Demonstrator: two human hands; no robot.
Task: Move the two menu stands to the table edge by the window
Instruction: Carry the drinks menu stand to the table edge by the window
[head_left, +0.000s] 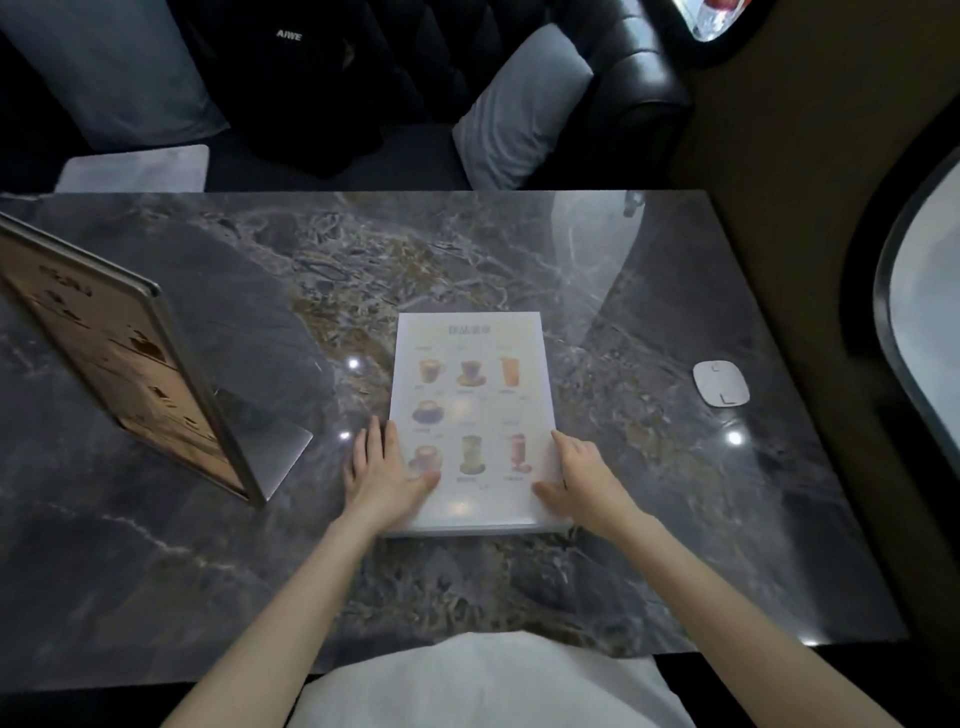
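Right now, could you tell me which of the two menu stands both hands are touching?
The white drinks menu stand at the table's centre; the brown metal-framed menu stand stands untouched at left.

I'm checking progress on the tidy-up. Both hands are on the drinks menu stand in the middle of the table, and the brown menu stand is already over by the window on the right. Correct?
Not quite. The head view shows the brown menu stand at the table's left side, away from the window. The left hand and right hand are indeed on the drinks menu stand.

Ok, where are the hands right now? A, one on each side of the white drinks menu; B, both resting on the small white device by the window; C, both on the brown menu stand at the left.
A: the left hand and right hand hold the near corners of the white drinks menu.
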